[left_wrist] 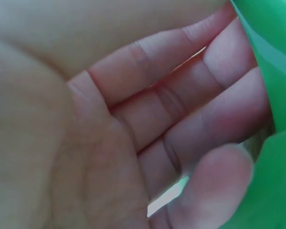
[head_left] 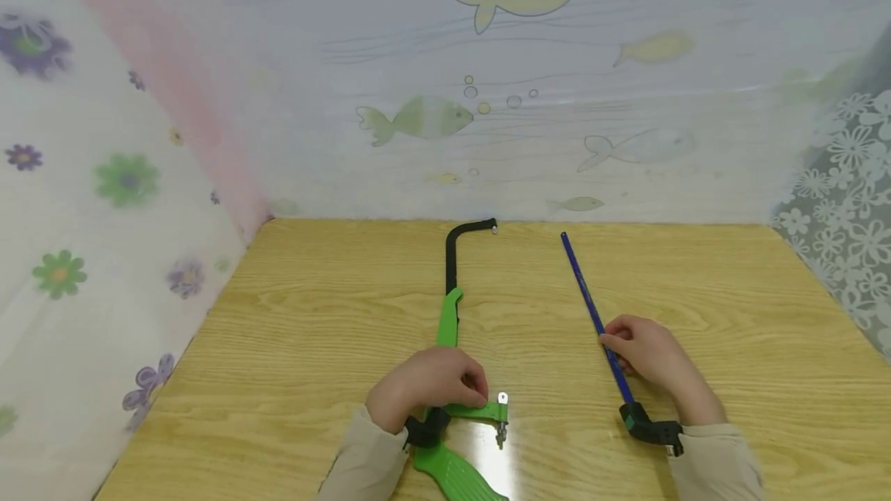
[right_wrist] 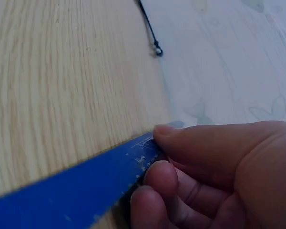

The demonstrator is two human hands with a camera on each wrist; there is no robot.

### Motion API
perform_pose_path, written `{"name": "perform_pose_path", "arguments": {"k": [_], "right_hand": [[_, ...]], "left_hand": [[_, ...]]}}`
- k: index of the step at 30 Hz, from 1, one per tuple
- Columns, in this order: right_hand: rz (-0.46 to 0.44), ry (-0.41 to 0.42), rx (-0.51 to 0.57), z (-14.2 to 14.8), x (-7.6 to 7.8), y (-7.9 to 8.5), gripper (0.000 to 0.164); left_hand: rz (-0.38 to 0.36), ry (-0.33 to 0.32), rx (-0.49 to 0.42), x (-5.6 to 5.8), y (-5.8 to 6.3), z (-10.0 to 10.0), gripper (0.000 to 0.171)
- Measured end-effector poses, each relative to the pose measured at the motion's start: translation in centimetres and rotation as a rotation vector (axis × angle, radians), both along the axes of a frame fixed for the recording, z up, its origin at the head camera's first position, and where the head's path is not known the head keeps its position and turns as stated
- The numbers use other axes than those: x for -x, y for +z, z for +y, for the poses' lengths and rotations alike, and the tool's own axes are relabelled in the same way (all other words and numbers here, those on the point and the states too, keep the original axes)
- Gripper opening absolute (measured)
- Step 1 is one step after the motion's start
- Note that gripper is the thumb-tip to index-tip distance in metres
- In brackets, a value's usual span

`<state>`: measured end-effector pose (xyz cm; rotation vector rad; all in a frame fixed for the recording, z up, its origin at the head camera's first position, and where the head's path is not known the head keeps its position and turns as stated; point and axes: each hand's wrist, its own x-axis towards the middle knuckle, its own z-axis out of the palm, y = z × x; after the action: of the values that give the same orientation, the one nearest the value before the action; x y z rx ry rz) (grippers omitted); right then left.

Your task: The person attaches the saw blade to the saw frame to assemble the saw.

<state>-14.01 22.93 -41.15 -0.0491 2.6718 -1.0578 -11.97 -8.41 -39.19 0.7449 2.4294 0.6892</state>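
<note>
A hacksaw frame (head_left: 448,321), with green handle and body and a bent black front arm, lies lengthwise on the table. My left hand (head_left: 433,381) grips its green part, thumb and fingers near the short arm that bears a metal blade pin (head_left: 503,400). In the left wrist view the fingers (left_wrist: 229,102) curl against the green surface. My right hand (head_left: 654,354) pinches a long blue hacksaw blade (head_left: 583,283) between thumb and fingers. Close up in the right wrist view, the blade (right_wrist: 76,186) shows its toothed edge. The blade is apart from the frame, to its right.
Both things are over a light wood-grain table (head_left: 334,300). A pale sheet printed with fish (head_left: 418,161) stands along its back edge, and a flowered sheet (head_left: 104,238) borders the left. Black camera mounts (head_left: 654,430) sit on both wrists.
</note>
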Motion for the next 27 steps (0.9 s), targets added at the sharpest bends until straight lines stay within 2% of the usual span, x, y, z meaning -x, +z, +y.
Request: {"name": "perform_pose_path", "arguments": {"k": [8, 13, 20, 27], "right_hand": [[-0.008, -0.02, 0.163, -1.3, 0.1, -0.1, 0.028], [-0.002, -0.026, 0.238, -2.6, 0.2, -0.2, 0.029], [-0.07, -0.074, 0.487, -4.1, 0.6, -1.3, 0.032], [-0.066, -0.113, 0.511, -5.3, 0.5, -1.5, 0.031]], "left_hand": [[0.014, -0.003, 0.012, -0.1, 0.0, 0.1, 0.004], [-0.002, -0.002, 0.017, -0.2, 0.1, 0.1, 0.004], [0.004, 0.009, 0.035, -0.4, 0.3, 0.3, 0.004], [0.011, 0.017, 0.045, -0.4, 0.3, 0.3, 0.006]]}}
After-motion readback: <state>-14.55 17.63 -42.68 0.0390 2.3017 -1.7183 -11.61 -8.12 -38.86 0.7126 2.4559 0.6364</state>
